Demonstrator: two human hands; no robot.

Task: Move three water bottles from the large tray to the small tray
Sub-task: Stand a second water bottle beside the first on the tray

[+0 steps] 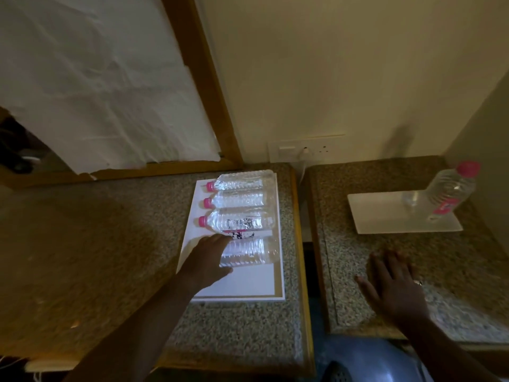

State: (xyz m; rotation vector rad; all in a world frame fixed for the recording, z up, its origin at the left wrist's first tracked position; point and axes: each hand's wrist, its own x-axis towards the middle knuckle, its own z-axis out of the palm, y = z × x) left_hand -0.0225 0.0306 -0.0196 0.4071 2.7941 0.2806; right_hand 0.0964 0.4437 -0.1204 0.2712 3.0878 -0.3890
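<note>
the left hand [210, 257] reaches forward over the near half of the large tray [242, 285], fingers curled around the neck end of the nearest lying bottle [248, 250], thumb under it at the near side; the cap is hidden behind the hand, and whether the grasp is closed tight cannot be told. the right hand [394, 285] is spread flat and holds nothing, palm down, fingers pointing toward 11 o'clock, over the right stone counter [468, 285]; it is blurred, so contact with the surface is unclear.

a dark gap [309, 271] separates the left counter [234, 326] from the right one, between the two trays. a wall socket [305, 151] with a white plug sits at 12 o'clock from the large tray, and a wood-framed panel [110, 78] covered in white sheet lies at its 10 o'clock.

the large tray, white with a tan border, carries four clear bottles lying on their sides, pink caps pointing to 9 o'clock: the far bottle [242, 181], the second bottle [242, 199], the third bottle [242, 220] and the nearest one, side by side and touching or nearly so. the small tray [385, 213], white, sits at 3 o'clock from the large tray on the right counter, and one upright bottle [451, 188] with a pink cap stands at its right end.
</note>
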